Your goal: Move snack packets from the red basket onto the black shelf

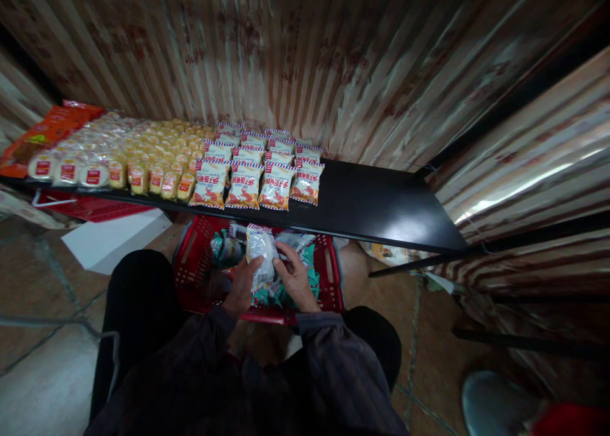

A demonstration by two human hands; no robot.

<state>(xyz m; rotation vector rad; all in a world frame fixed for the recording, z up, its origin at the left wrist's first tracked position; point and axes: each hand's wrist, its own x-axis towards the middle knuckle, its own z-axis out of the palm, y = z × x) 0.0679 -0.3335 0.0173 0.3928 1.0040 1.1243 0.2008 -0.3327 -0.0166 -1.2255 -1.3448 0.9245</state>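
Observation:
My left hand and my right hand reach down into a red plastic basket on the floor. Both close on a snack packet with a pale back, lifted a little above the other packets in the basket. Teal and white packets lie under my right hand. Just above the basket runs a low black shelf. On it stand rows of red-and-white snack packets, and the nearest row reaches the shelf's front edge.
Left of those rows the shelf holds yellow wrapped cakes, round white-wrapped buns and orange bags. A second red basket and a white box sit under the shelf. Corrugated metal forms the back wall. A grey stool stands at lower right.

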